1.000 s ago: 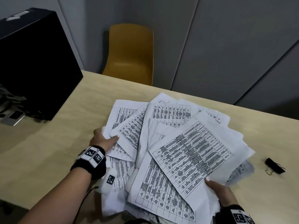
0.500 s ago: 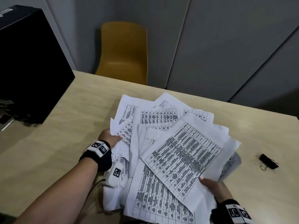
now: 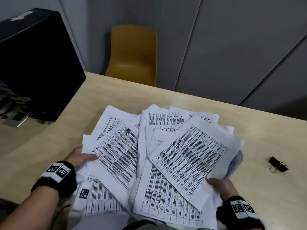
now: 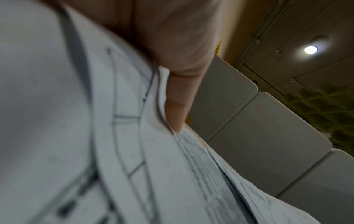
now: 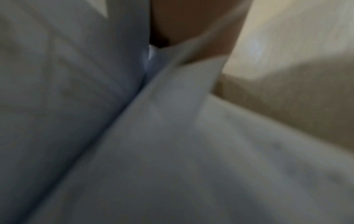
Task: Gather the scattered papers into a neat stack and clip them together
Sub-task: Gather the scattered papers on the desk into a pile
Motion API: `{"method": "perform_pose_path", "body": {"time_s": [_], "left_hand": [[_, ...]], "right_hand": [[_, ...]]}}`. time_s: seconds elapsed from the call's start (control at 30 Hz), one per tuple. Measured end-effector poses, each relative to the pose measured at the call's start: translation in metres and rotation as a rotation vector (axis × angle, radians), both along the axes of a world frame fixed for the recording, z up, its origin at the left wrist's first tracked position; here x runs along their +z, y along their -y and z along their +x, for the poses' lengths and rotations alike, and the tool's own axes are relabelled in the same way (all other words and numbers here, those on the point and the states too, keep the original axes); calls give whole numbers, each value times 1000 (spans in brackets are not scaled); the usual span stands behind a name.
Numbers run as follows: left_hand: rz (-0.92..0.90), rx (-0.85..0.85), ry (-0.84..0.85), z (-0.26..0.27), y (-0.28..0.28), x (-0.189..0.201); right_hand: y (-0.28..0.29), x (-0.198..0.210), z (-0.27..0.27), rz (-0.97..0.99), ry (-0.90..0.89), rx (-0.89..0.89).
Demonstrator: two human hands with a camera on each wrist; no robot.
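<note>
Papers (image 3: 166,146): loose overlapping pile, uncountable | left hand (image 3: 81,159), right hand (image 3: 221,185) each gripping it | binder clip (image 3: 278,166): one

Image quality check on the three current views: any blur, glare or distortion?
Head: sharp overall, papers legible as tables, wide-angle bending of the wall panels, dim room. Left wrist: near paper blurred, a ceiling light blooms. Right wrist: badly blurred, only paper folds and a bit of the table recognisable.

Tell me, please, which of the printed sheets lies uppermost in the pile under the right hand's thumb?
The tilted sheet with the dense table, on the right of the pile: its whole printed grid shows uncovered, while the other papers are partly overlapped. The right hand holds its lower corner.
</note>
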State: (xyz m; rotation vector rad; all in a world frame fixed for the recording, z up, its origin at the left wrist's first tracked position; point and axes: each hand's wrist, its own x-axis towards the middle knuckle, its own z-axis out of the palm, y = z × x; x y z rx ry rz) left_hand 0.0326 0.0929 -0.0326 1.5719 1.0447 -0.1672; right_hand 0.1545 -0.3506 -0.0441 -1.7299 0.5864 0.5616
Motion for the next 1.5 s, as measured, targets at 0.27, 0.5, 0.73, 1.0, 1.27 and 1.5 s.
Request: {"method": "perform_pose_path", "body": {"time_s": [0.27,0.5,0.73,1.0,1.27,1.5], "left_hand": [[49,-82,48,30,45,4],[286,33,60,39,57,4],[298,262,171,15,30,30],[332,427,259,-15,0,72],[454,570,371,-23,-22,120],[235,353,474,-5,11,131]], "right_hand": [[-2,-2,6,-61,5,51],[-1,-6,6,-18,-1,17],[2,-10,6,11,-8,-40],[2,-7,4,6,-37,-30],[-2,4,3,29,-10,-3],[-5,13,-2,29,-15,-1]]}}
